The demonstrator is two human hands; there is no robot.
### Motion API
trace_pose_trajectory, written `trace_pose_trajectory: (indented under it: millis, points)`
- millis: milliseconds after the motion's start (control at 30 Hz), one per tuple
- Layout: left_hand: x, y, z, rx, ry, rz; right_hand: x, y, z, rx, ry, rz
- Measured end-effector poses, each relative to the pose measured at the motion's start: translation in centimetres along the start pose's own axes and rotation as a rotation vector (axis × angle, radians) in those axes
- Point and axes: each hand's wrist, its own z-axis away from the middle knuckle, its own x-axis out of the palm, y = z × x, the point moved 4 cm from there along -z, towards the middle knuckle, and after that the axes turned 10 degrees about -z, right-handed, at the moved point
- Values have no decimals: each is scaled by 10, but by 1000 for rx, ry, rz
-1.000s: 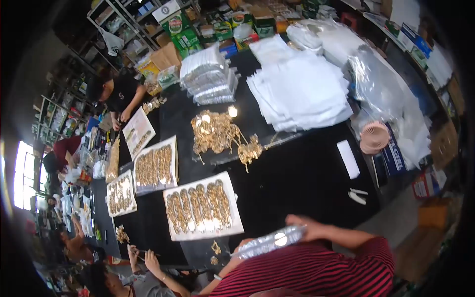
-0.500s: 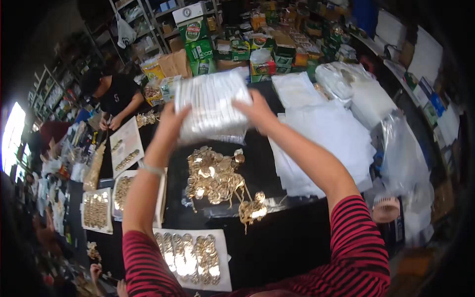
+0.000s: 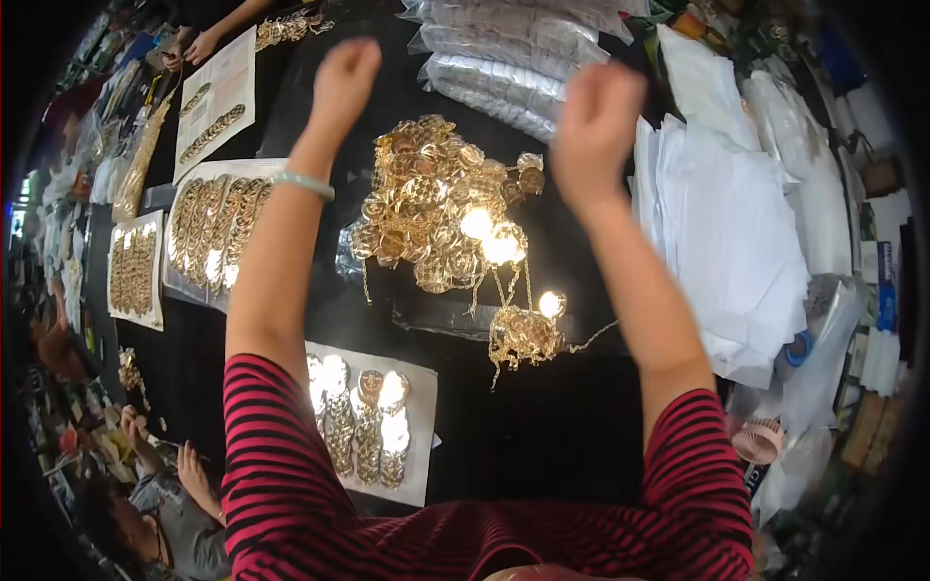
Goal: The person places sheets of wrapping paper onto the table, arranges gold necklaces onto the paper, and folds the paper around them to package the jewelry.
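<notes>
My left hand (image 3: 347, 79) is raised above the black table with its fingers curled in, and nothing shows in it. On that wrist is a pale bangle (image 3: 303, 184). My right hand (image 3: 598, 131) is smeared by motion beside the clear plastic packs (image 3: 499, 85) at the far side; whether it touches them I cannot tell. Between my forearms lies a heap of gold-coloured chains with round discs (image 3: 426, 198). A smaller clump of chain (image 3: 523, 336) sits nearer me. Close to my left elbow, a white card (image 3: 414, 470) carries several rows of shiny chain pieces.
White sheets (image 3: 731, 232) are stacked on the right, with clear plastic bags (image 3: 823, 320) and a pink fan (image 3: 758, 441) beyond. More cards of chains (image 3: 136, 266) lie on the left. Another person's hand (image 3: 201, 45) is at the upper left; another person (image 3: 174, 523) sits lower left.
Both hands held a pale plastic-wrapped bundle earlier; now it is out of them, and plastic packs lie at the far side. My hands have come apart, and the view has tilted down.
</notes>
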Motion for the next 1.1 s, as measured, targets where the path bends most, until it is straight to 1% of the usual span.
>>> trace_pose_trajectory:
  millis: [33, 67, 100, 133, 233, 267, 333, 367, 433, 500, 533, 567, 633, 700, 733, 800, 833, 867, 900, 933, 1000, 1033, 1100]
  points:
    - [23, -29, 21, 8, -102, -59, 17, 4, 36, -3, -301, 33]
    - [41, -36, 39, 198, -46, -99, 32, 20, 61, -3, -444, 206]
    - [53, -27, 56, 386, 5, -134, 43, 31, 81, 7, -588, 384]
    - [62, -27, 65, 388, -12, -115, 44, 40, 98, 22, -587, 405]
    - [82, -7, 86, 142, -327, 139, 41, 50, 122, -1, -711, 470]
    - [85, 1, 99, 146, -337, 160, 31, 45, 126, 5, -713, 492]
    - [92, 15, 120, 3, -504, 262, 8, 26, 138, 220, -803, 413]
    - [97, 28, 130, -49, -605, 312, -7, 17, 150, 228, -774, 420]
    - [109, 63, 164, 170, -600, 306, -52, -5, 180, 274, -707, 444]
    - [112, 95, 204, 202, -767, 326, -93, -40, 209, 311, -682, 441]
    - [100, 113, 218, 204, -855, 386, -108, -58, 220, 321, -690, 433]
    - [88, 127, 227, 199, -930, 438, -125, -76, 211, 319, -665, 460]
    - [59, 122, 217, 434, -502, 193, -158, -136, 175, 42, -646, 402]
    - [39, 79, 201, 212, -172, -164, -199, -136, 131, 8, -485, 500]
    - [39, 65, 210, 229, -171, -179, -218, -118, 113, 78, -373, 528]
    - [44, 34, 235, 286, -207, -671, -235, -75, 81, 204, -197, 611]
    - [48, 32, 242, 231, -338, -524, -231, -55, 65, 259, -125, 670]
    - [48, 41, 251, 178, -472, -377, -224, -33, 51, 378, -156, 760]
    - [35, 70, 260, 203, -409, -303, -217, -14, 42, 501, -190, 845]
    - [22, 103, 273, 232, -346, -229, -210, 2, 40, 493, -165, 820]
    - [-8, 146, 311, 288, -291, -244, -202, 31, 50, 764, -208, 932]
    - [-21, 161, 338, 243, -338, -147, -205, 32, 54, 761, -194, 905]
    - [-50, 189, 404, 153, -439, 12, -219, 27, 66, 661, -174, 735]
